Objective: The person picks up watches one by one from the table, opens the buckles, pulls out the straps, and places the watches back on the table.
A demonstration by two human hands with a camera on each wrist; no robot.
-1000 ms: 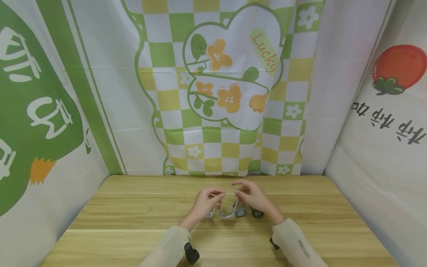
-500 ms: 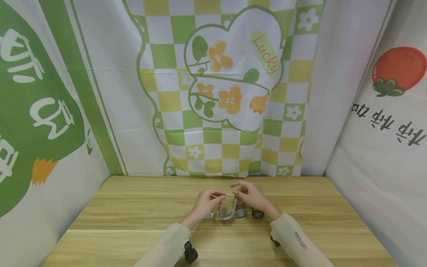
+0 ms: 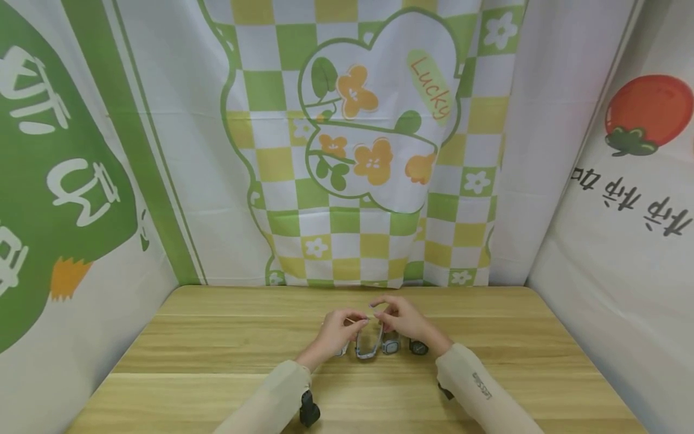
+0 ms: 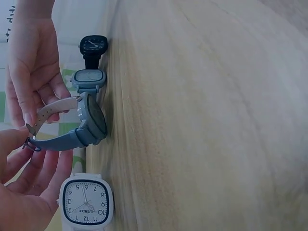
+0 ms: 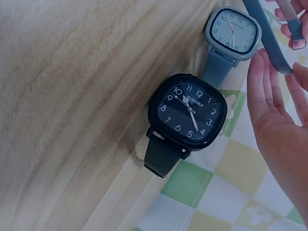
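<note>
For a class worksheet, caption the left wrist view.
Left hand and right hand hold a blue wristwatch near a white wristwatch, black wristwatch and second blue wristwatch.

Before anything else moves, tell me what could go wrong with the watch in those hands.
Slip: the left hand and right hand seem to hold the held watch by its strap ends, so a loosened pinch could tip or drop it.
Missed fastening: in the right wrist view, the buckle and holed strap end look apart, and might not line up.
Knock: the light-faced watch sits close by and could be bumped.
</note>
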